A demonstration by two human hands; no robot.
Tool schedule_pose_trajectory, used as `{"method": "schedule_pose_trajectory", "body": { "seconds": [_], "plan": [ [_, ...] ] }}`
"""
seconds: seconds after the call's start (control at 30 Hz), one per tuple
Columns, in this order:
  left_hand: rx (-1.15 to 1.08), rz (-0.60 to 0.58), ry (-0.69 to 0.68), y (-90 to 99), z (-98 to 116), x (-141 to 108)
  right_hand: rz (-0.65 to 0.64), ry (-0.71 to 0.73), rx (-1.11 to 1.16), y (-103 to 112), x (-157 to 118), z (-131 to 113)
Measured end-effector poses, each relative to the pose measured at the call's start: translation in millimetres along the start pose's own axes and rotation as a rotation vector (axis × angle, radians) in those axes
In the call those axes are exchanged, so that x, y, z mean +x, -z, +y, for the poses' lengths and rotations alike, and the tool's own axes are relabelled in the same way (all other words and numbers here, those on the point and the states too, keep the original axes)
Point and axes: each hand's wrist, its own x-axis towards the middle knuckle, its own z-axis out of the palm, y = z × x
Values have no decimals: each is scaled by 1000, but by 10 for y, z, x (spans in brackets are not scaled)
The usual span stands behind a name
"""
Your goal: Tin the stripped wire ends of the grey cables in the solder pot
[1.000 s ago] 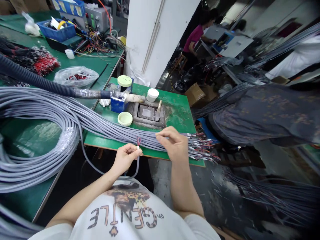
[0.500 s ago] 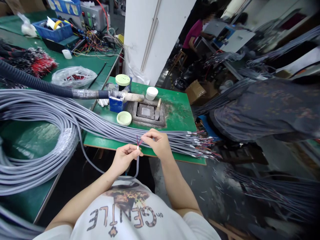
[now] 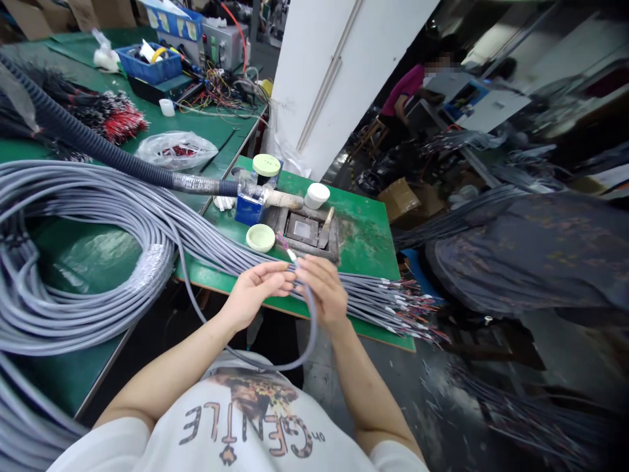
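Observation:
My right hand [image 3: 325,288] is closed around a grey cable [image 3: 312,331] just behind its stripped end. Thin coloured wires [image 3: 282,240] stick out past a white band there and point toward the shallow pale green dish [image 3: 260,238]. From the hand the cable loops down in front of my shirt. My left hand [image 3: 263,288] is beside it, fingers stretched and thumb apart, holding nothing; its fingertips are close to the cable, and I cannot tell whether they touch it. Beneath both hands runs a bundle of grey cables [image 3: 366,298] with wire ends at the right.
A recessed metal pot [image 3: 305,228] with a scraper [image 3: 325,229] is set in the green bench [image 3: 368,242]. A hose nozzle [image 3: 285,199], a white tub [image 3: 317,195] and a blue box [image 3: 249,208] surround it. Coiled cable [image 3: 157,275] lies at left. A person in dark patterned clothing [image 3: 531,249] is at right.
The cable end has passed from my left hand to my right and now points toward the dish. My left fingers have opened. The view has shifted, so the bench appears further right.

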Motion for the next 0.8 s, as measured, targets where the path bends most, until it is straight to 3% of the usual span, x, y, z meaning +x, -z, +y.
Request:
{"method": "schedule_pose_trajectory", "body": {
  "seconds": [0.13,0.27,0.53,0.8],
  "plan": [
    [412,-118,-314,18,146,-277,99,-235,-48,72,306,149],
    [710,-230,-567,95,206,-350,31,-302,-78,-22,562,365],
    [971,-177,-519,334,79,-145,-180,-288,-138,-416,710,674],
    [1044,-111,-447,486,65,-10,-282,-267,-169,-601,775,800]
  ]
}}
